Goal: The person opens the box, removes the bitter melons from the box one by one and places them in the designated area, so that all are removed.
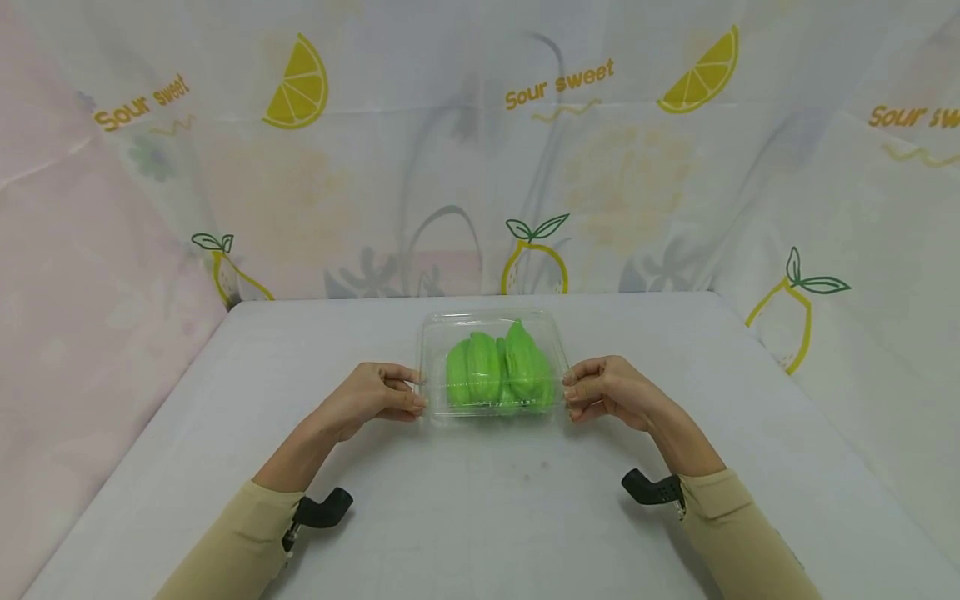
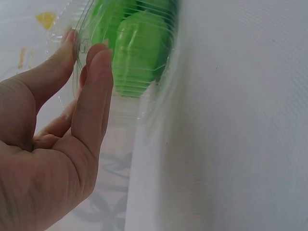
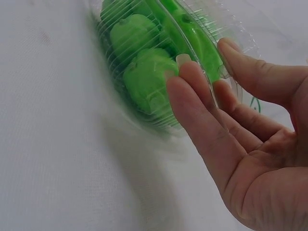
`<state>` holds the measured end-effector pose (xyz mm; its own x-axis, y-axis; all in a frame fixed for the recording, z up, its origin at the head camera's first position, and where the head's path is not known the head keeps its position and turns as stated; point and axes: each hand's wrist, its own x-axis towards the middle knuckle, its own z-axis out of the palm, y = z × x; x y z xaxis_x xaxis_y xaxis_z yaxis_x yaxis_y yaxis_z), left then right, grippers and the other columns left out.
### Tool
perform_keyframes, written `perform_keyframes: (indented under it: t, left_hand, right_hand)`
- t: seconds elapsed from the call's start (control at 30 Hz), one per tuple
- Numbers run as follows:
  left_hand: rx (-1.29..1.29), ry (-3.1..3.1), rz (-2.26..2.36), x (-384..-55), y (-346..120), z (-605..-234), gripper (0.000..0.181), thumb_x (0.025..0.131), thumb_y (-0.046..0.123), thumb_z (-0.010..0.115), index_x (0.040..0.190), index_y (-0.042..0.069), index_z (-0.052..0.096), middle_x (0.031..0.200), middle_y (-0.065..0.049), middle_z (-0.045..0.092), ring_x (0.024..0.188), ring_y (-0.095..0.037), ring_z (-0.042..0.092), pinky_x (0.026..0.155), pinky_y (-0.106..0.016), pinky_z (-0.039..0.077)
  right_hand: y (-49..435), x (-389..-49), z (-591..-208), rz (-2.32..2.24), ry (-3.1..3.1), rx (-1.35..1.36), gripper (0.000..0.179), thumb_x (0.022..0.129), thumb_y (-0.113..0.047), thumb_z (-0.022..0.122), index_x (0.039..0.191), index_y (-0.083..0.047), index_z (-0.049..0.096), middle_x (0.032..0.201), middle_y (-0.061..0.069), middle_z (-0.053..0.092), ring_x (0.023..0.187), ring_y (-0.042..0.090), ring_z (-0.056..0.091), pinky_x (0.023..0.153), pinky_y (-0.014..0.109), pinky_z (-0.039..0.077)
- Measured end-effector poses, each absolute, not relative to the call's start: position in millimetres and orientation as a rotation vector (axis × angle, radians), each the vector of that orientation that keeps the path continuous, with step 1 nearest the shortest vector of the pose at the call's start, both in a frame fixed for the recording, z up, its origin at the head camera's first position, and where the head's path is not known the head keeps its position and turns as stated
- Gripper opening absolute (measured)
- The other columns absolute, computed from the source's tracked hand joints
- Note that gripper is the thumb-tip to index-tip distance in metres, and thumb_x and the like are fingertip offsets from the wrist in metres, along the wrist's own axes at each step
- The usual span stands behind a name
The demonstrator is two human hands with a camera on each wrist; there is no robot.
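A clear plastic clamshell box (image 1: 433, 342) rests on the white-covered table, its lid over several bright green, ridged, elongated fruit-like pieces (image 1: 483, 367); their exact kind is unclear. At the box's left side my left hand (image 1: 367, 396) pinches the rim between thumb and fingers. My right hand (image 1: 618, 392) grips the opposite rim the same way. In the left wrist view the thumb lies on the rim's upper side, with fingers below against the ribbed wall. The right wrist view shows the fingertips under the rim, beside rounded ends of the green pieces (image 3: 151, 79).
The white tablecloth (image 1: 480, 517) spreads around the box. Behind it hangs a curtain (image 1: 420, 167) printed with lemons and "Sour sweet" lettering; more cloth rises at both sides. A black camera mount (image 1: 326, 508) sits on the left wrist, another mount (image 1: 648, 487) on the right.
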<state>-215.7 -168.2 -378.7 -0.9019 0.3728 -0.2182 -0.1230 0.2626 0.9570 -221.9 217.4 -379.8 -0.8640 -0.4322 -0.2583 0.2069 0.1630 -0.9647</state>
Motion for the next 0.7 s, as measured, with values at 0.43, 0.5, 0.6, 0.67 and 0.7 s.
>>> perform_keyframes:
  t: [0.43,0.5,0.6,0.67,0.7]
  left_hand:
    - [0.183,2.149,1.672,-215.2,-168.1,-378.3,0.048,0.085,0.010,0.077,0.124,-0.010,0.058,0.085,-0.003,0.071,0.080,-0.015,0.073,0.081,-0.033,0.063]
    - [0.171,2.150,1.674,-215.3,-167.7,-378.1,0.046,0.085,0.010,0.078,0.122,-0.009,0.059,0.086,-0.003,0.071,0.080,-0.015,0.073,0.081,-0.032,0.063]
    - [0.165,2.153,1.669,-214.9,-167.4,-378.1,0.045,0.084,0.010,0.078,0.121,-0.009,0.060,0.086,-0.002,0.072,0.081,-0.015,0.073,0.082,-0.032,0.063]
    - [0.158,2.156,1.668,-214.8,-167.2,-378.4,0.044,0.084,0.010,0.078,0.120,-0.009,0.061,0.086,-0.002,0.073,0.080,-0.015,0.073,0.082,-0.033,0.063]
    - [0.157,2.158,1.667,-214.9,-167.2,-378.9,0.043,0.084,0.010,0.078,0.119,-0.009,0.061,0.087,-0.002,0.073,0.081,-0.015,0.073,0.082,-0.033,0.063]
  right_hand:
    - [219.7,-223.7,-380.4,-1.735,1.971,-0.232,0.039,0.089,-0.004,0.068,0.118,0.017,0.051,0.075,0.004,0.067,0.066,0.017,0.070,0.075,0.037,0.064]
    - [219.8,-224.0,-380.3,-1.728,1.976,-0.241,0.040,0.089,-0.004,0.068,0.119,0.017,0.051,0.076,0.004,0.067,0.067,0.017,0.070,0.075,0.038,0.064]
    - [220.0,-223.8,-379.7,-1.721,1.974,-0.242,0.042,0.089,-0.005,0.069,0.120,0.017,0.050,0.076,0.004,0.067,0.067,0.017,0.070,0.076,0.038,0.064]
    - [220.2,-223.4,-379.2,-1.718,1.970,-0.245,0.043,0.089,-0.005,0.069,0.120,0.017,0.050,0.076,0.004,0.067,0.068,0.017,0.071,0.076,0.039,0.064]
    - [220.4,-223.3,-379.0,-1.719,1.967,-0.244,0.042,0.089,-0.005,0.068,0.120,0.017,0.050,0.076,0.004,0.067,0.068,0.017,0.071,0.076,0.039,0.064]
